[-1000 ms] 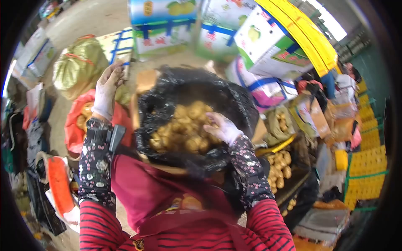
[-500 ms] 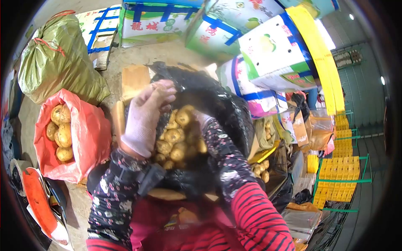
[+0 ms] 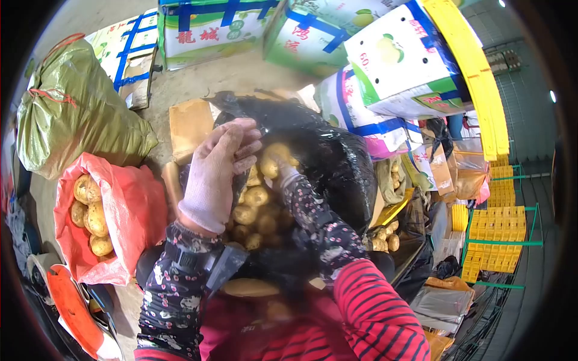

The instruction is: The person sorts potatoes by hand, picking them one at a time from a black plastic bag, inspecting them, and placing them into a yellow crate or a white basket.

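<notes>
A black plastic bag (image 3: 346, 162) stands in front of me with its mouth spread, and several potatoes (image 3: 256, 197) lie inside. My left hand (image 3: 218, 168), in a pale glove, is raised at the bag's left rim; its fingers are slightly bent and apart, with nothing visible in them. Inside the bag, my gloved right hand (image 3: 288, 173) reaches from the right and grips a large potato (image 3: 277, 159) near the top of the pile. The right fingers are partly hidden and blurred.
To the left stands an open red sack (image 3: 138, 204) of potatoes, with a tied green sack (image 3: 78, 114) behind it. Fruit cartons (image 3: 220, 36) line the back; more are stacked (image 3: 400, 60) at right. Loose potatoes (image 3: 384, 237) and yellow crates (image 3: 497, 231) lie farther right.
My right hand has come round a large potato at the top of the pile. My left hand's fingers have spread a little. The view has shifted slightly.
</notes>
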A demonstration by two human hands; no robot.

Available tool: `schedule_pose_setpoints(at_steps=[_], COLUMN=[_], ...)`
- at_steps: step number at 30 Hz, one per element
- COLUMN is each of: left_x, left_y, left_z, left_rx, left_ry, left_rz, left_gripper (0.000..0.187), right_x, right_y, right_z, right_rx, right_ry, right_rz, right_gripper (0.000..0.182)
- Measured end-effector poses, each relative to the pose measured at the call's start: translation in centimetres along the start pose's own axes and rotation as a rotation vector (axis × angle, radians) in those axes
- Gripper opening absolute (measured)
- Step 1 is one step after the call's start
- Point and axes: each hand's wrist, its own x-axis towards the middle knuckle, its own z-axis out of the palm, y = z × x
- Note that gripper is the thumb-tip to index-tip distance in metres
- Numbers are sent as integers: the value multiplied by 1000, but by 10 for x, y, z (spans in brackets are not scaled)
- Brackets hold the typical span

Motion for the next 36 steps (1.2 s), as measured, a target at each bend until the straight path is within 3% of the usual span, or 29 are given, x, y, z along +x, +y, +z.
schedule_pose_setpoints(at_steps=[2,6,9,10,13,14,18,20,23,27,30,31,33,34,36], left_x=[-3,-11,-15,-17,-5,-2,-28,-29,-33,-28,-29,-28,-26,-25,-25], left_y=[-4,-23,-43,-51,-69,-77,-49,-61,-56,-55,-56,-59,-64,-66,-67], left_z=[6,16,23,26,10,6,19,18,29,33,34,32,29,28,27], left_rx=[41,172,353,196,224,154,174,204,103,41,10,-20,-77,-51,-3], left_ry=[12,39,-112,-231,-196,-201,-336,-427,-410,-293,-292,-317,-369,-376,-390], left_rz=[-20,-39,-98,-127,-89,-55,-312,-285,-362,-438,-433,-412,-364,-302,-172], left_gripper=[30,28,37,36,25,23,33,40,50,49,46,46,46,46,48], right_x=[-41,-119,-205,-230,-242,-238,-261,-269,-256,-251,-243,-239,-231,-237,-218], right_y=[-11,-34,-43,-45,-33,-26,-20,-18,-16,-29,-30,-32,-34,-32,-31], right_z=[-3,-6,7,10,-11,-19,-14,-8,-14,-20,-25,-29,-34,-34,-42], right_rx=[-100,-478,-744,-997,-1093,-934,-1196,-1372,-727,-1126,-538,-427,-207,-195,-442], right_ry=[-95,-261,-286,-151,-121,-201,10,160,-159,-7,-195,-172,-129,-231,-212], right_rz=[-119,-583,-859,-904,-1106,-1083,-1107,-1151,-1144,-1509,-985,-919,-789,-840,-924], right_gripper=[48,72,82,86,91,91,92,91,92,60,44,42,42,50,58])
